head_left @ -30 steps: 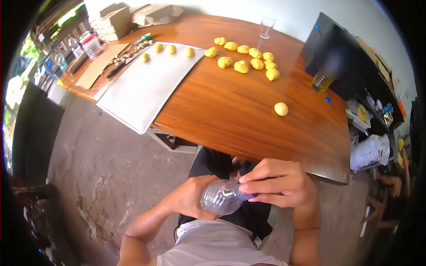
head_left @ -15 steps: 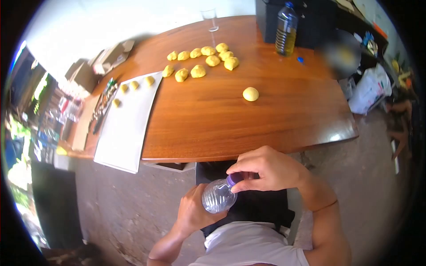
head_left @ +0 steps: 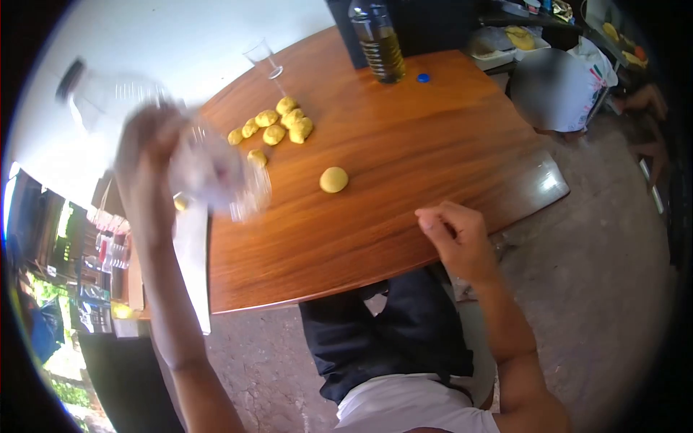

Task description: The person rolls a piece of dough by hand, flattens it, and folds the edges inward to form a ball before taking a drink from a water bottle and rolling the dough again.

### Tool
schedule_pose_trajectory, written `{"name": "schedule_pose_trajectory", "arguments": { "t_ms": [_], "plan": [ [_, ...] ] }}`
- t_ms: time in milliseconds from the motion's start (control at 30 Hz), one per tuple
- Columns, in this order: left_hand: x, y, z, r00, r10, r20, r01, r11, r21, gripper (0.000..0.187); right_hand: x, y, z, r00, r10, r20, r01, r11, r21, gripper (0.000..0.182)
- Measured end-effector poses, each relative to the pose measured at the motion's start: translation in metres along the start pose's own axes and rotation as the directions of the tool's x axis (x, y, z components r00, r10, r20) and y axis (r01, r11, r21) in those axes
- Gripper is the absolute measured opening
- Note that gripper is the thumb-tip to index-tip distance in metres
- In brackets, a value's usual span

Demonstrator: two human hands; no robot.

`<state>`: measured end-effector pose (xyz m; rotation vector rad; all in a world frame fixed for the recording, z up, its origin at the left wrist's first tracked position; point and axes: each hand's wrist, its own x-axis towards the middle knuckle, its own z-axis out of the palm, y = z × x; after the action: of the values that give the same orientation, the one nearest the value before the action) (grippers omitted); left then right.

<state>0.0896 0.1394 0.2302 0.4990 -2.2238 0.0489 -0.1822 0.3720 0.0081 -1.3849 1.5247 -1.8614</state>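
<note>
My left hand [head_left: 148, 148], blurred by motion, is raised on the left and wrapped round a clear plastic bottle [head_left: 216, 169]. The bottle is tilted, its ribbed lower end toward the lower right and a dark, capped-looking end at the upper left. Over the table's front edge is my right hand [head_left: 462, 242], its fingers curled in and thumb against them, with nothing visible in it. A smooth round yellow dough ball [head_left: 333, 180] lies alone on the wooden table [head_left: 375, 231], between the hands. Several rougher yellow lumps [head_left: 273, 135] lie in a group beyond it, partly hidden by the bottle.
A bottle of yellow oil [head_left: 382, 50] stands at the back by a dark box, with a blue cap [head_left: 424, 78] beside it. An upright drinking glass [head_left: 266, 59] is at the far edge. A pale sheet [head_left: 191, 260] lies at the left, partly behind my arm.
My left hand has lifted the clear bottle from my lap up to the left. My right hand has let go of its cap and moved up over the table edge. The view has shifted right.
</note>
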Motion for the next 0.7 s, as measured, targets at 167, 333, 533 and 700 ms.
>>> {"name": "schedule_pose_trajectory", "arguments": {
  "t_ms": [167,333,533,700],
  "plan": [
    [0.149,-0.099,0.127,0.909,-0.395,-0.130,0.274,0.804,-0.527,0.082,-0.007,0.006,0.011,0.984,-0.175,-0.022,0.157,0.924,-0.349,0.017],
    [0.204,-0.177,0.257,0.706,-0.690,-0.158,0.580,0.692,-0.431,0.096,-0.002,0.013,0.021,0.956,-0.294,0.020,0.256,0.794,-0.551,0.031],
    [0.220,-0.213,0.350,0.689,-0.723,-0.038,0.670,0.657,-0.346,0.063,0.000,0.011,0.018,0.970,-0.237,0.058,0.232,0.818,-0.526,0.021],
    [0.205,-0.188,0.381,0.736,-0.677,0.030,0.648,0.690,-0.322,0.075,0.003,0.007,0.016,0.972,-0.213,0.097,0.232,0.822,-0.521,0.017]
  ]
}}
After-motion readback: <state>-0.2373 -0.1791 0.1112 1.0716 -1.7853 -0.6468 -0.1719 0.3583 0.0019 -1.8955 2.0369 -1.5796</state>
